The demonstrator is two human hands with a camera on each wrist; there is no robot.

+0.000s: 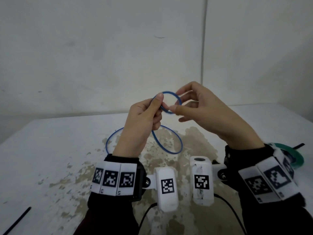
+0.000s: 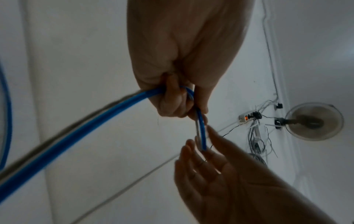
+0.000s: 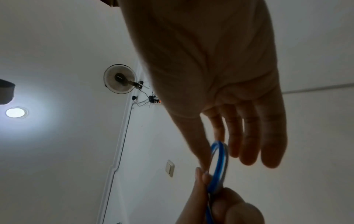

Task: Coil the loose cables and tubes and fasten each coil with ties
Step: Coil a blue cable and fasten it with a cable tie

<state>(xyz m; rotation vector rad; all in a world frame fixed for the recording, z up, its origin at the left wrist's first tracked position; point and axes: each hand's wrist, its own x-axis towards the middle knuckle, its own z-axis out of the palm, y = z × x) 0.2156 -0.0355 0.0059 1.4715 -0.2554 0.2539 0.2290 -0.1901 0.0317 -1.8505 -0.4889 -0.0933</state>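
A thin blue tube (image 1: 170, 92) is wound into a small loop held up above the table. My left hand (image 1: 160, 106) grips the loop's left side, thumb on top, fingers curled round it (image 2: 184, 106). My right hand (image 1: 174, 106) pinches the loop's lower right between thumb and forefinger, the other fingers spread out (image 3: 216, 151). The rest of the tube (image 1: 179, 145) hangs from my left hand and lies in two loose loops on the table. In the left wrist view the tube (image 2: 76, 128) trails away to the left.
A green coil (image 1: 299, 160) lies at the table's right, partly behind my right wrist. One black tie (image 1: 299, 145) lies beside it, another black tie (image 1: 17, 219) at the near left. The white table (image 1: 50, 150) has a worn brown patch; a wall stands behind.
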